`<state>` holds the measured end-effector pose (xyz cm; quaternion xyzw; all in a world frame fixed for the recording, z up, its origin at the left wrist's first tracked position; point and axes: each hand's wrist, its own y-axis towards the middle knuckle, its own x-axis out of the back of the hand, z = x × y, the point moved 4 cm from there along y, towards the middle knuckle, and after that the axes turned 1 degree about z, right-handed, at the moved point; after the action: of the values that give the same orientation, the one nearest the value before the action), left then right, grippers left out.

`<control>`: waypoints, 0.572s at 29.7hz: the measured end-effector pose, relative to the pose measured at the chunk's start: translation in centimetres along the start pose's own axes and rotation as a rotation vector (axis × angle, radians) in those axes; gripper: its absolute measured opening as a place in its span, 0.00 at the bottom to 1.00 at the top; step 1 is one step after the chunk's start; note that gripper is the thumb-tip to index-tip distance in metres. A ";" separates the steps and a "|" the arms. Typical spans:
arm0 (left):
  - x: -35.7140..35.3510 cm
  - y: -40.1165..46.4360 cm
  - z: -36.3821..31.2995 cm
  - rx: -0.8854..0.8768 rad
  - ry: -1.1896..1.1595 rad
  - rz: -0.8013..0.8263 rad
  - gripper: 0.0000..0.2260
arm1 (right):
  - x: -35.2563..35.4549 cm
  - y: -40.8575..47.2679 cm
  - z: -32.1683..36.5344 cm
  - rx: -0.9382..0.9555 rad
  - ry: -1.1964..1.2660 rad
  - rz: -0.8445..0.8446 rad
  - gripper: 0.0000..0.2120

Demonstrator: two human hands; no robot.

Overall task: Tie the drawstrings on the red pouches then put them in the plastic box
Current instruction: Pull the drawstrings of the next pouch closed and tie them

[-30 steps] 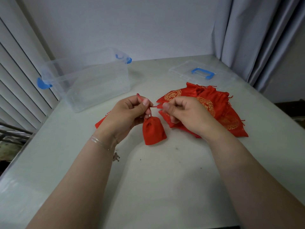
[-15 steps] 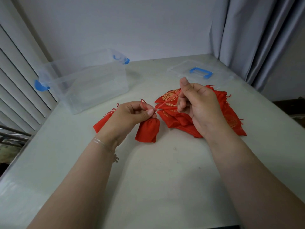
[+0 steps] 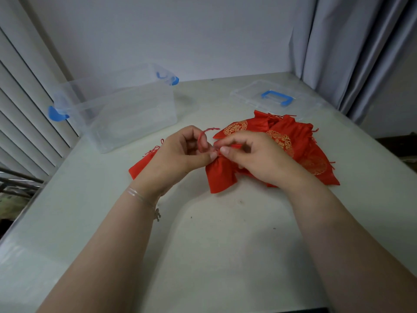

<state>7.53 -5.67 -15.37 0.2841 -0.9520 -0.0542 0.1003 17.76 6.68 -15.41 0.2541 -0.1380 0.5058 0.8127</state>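
Note:
A small red pouch lies on the table between my hands, its gathered neck up at my fingertips. My left hand pinches one red drawstring, whose loose end curls up over the fingers. My right hand pinches the other string right at the pouch's neck. Behind my right hand lies a pile of red pouches with gold prints. Another red pouch lies partly hidden under my left hand. The clear plastic box with blue clips stands open at the back left.
The box's clear lid with a blue handle lies flat at the back right, beyond the pile. A grey curtain hangs at the right, window blinds at the left. The white table has its left edge near the blinds.
My right hand, raised and pulling a string half a second ago, has come back down to the pouch's neck. The hands now meet there, fingertips close together.

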 end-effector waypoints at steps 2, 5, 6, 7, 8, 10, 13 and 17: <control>-0.2 -0.1 -0.2 -0.006 0.087 0.005 0.11 | -0.6 -0.2 0.1 -0.040 -0.025 0.077 0.04; -0.4 -0.1 -0.3 -0.018 0.176 -0.009 0.11 | -0.6 -0.1 -0.2 -0.054 -0.017 0.084 0.04; -0.4 -0.1 -0.2 -0.024 0.200 -0.025 0.11 | -0.6 -0.1 -0.2 -0.046 -0.044 0.071 0.04; -0.5 -0.1 -0.2 -0.027 0.227 -0.050 0.12 | -0.5 -0.1 -0.3 -0.035 -0.091 0.050 0.04; -0.6 -0.2 -0.2 -0.029 0.255 -0.079 0.12 | -0.6 -0.1 -0.3 -0.025 -0.139 0.025 0.03; -0.9 -0.3 -0.2 -0.034 0.305 -0.146 0.14 | -0.6 -0.2 -0.2 0.003 -0.198 -0.025 0.03; -1.1 -0.5 -0.3 -0.075 0.400 -0.238 0.13 | -0.7 -0.3 0.1 0.066 -0.250 -0.099 0.04; -0.9 -0.4 -0.2 -0.171 0.606 -0.299 0.05 | -0.8 -0.2 0.2 0.050 -0.186 -0.120 0.05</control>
<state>8.56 -5.54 -15.38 0.4144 -0.8188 -0.0611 0.3926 17.57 5.93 -15.71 0.3280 -0.1846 0.4339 0.8186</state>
